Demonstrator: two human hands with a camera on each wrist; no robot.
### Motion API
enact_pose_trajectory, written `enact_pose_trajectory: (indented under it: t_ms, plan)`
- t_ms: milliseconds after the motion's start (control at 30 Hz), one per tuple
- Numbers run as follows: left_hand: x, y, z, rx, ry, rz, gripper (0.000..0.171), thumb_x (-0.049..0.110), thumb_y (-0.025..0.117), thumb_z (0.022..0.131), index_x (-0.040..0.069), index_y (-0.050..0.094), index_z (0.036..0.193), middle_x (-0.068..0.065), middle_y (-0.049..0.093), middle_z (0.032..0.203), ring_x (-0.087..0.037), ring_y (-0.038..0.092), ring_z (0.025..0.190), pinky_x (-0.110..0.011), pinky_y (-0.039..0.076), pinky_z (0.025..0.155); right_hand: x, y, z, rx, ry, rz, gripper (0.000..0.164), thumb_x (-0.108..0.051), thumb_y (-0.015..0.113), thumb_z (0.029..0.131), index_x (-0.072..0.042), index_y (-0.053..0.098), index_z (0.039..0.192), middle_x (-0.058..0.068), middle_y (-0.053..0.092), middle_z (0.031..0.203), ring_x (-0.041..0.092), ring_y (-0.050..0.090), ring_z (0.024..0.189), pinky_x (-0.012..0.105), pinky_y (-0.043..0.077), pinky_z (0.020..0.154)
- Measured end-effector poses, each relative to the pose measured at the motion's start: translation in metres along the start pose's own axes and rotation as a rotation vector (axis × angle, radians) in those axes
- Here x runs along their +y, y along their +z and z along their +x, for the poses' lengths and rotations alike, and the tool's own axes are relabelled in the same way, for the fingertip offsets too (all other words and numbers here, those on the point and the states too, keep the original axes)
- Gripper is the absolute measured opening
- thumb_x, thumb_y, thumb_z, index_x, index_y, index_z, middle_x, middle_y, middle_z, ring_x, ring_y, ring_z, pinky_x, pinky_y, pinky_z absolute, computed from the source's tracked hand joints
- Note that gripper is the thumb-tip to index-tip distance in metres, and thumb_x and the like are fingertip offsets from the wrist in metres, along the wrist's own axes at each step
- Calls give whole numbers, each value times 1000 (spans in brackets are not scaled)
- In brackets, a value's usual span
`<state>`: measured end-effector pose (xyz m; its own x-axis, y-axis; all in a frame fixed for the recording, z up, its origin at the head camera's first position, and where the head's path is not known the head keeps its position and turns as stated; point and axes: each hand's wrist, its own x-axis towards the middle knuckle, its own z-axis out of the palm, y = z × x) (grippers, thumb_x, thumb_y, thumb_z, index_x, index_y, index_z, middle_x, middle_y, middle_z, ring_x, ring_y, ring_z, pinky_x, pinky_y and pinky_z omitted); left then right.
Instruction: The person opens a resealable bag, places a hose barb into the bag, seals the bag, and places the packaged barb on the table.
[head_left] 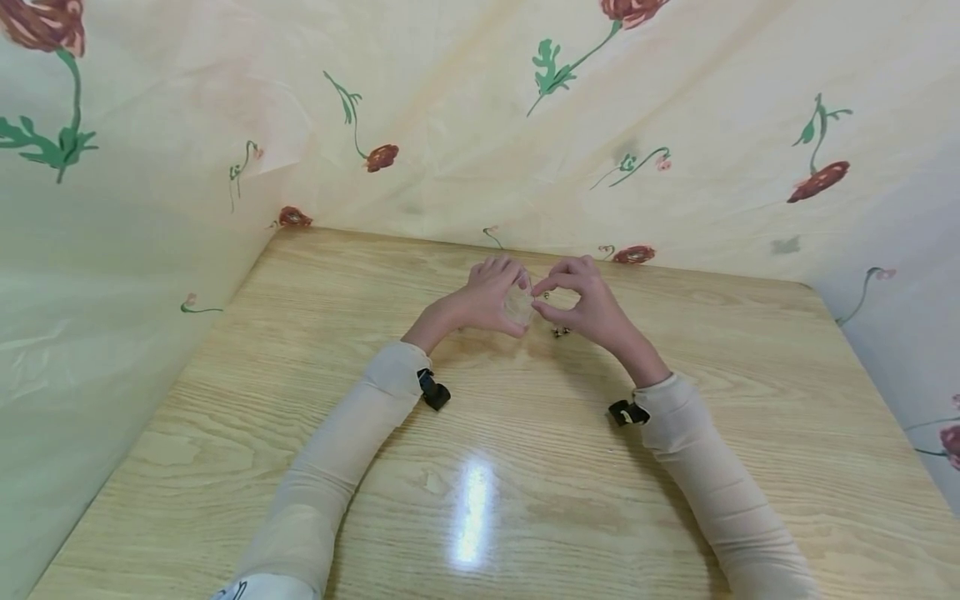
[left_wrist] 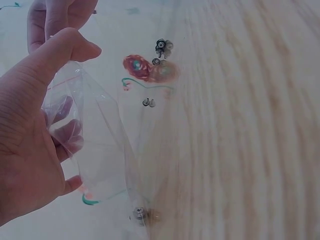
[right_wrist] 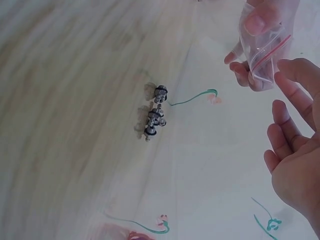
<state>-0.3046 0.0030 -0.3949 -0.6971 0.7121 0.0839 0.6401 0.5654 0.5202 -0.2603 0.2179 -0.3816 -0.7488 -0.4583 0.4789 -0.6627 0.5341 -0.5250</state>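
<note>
A small clear plastic zip bag with a red line near its mouth is held up over the far part of the table. My left hand grips it, thumb on the near side and fingers curved behind the film. At the bag's right edge, the thumb and index fingertip of my right hand meet and pinch it; the other fingers are loosely bent. Small metal fittings with dark rings stand on the wood below the right hand. The right wrist view shows several such fittings close together.
The wood-grain table reaches back to a floral curtain, which also hangs along the left side. In the left wrist view another metal fitting shows near the bag's lower end. Black straps sit at both sleeve cuffs.
</note>
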Motion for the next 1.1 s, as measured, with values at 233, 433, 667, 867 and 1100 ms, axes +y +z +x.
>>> enact_pose_trajectory:
  t_ms: [233,433,667,867,1100]
  plan:
    - [-1,-1,0,10,3,0,62,34,80,77,9,44,121,-13,43,128,-28,34,117,-52,26,105,5,-5,-4,3,3,-34,11,-3,80,84,-6,78,95,15,62,97,25,41,92,40,30,83]
    - [-2,-1,0,8,2,-14,64,33,79,77,5,45,124,-12,43,128,-27,34,117,-52,25,107,10,-9,-10,-10,27,-30,12,-2,81,83,-5,78,94,18,60,95,26,42,92,39,30,83]
    - [-3,-1,0,5,5,-20,65,34,79,78,3,45,125,-15,43,129,-27,34,117,-53,24,107,17,-12,-17,-68,54,-59,11,-2,81,82,-3,78,93,17,61,94,25,39,92,39,30,82]
    - [-3,-1,-1,11,7,-20,65,34,80,78,4,46,124,-10,42,128,-27,34,118,-52,24,107,24,-13,-24,-121,74,-91,12,-4,82,81,-2,78,92,17,64,95,24,40,90,39,29,81]
    - [-2,-2,-1,5,9,-20,64,34,79,79,4,45,124,-9,41,127,-26,33,117,-50,24,106,31,-13,-29,-144,23,-100,10,0,81,79,-6,78,87,16,67,89,30,45,85,39,26,82]
